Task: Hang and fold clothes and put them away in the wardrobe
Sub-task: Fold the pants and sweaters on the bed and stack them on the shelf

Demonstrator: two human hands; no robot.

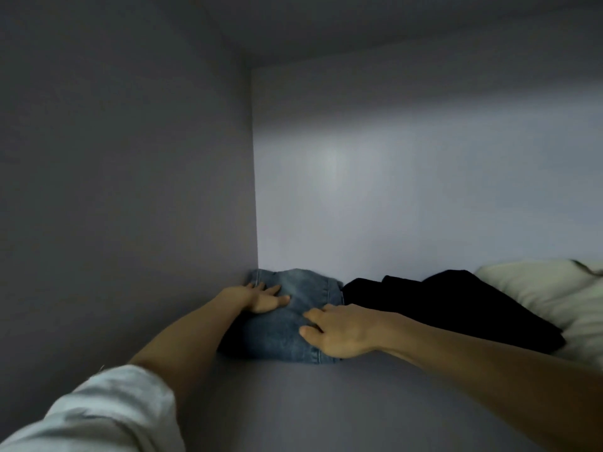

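Head: fingers [272, 296] seemingly flat on jeans [287, 334]

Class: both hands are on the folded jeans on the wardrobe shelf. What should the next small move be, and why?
Probably lift both hands away. The folded jeans already lie flat on the shelf, in the corner beside the black garment; the left hand and right hand rest on top.

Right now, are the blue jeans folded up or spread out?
Folded. The jeans sit as a compact bundle on the wardrobe shelf, with the left hand and right hand resting on top.
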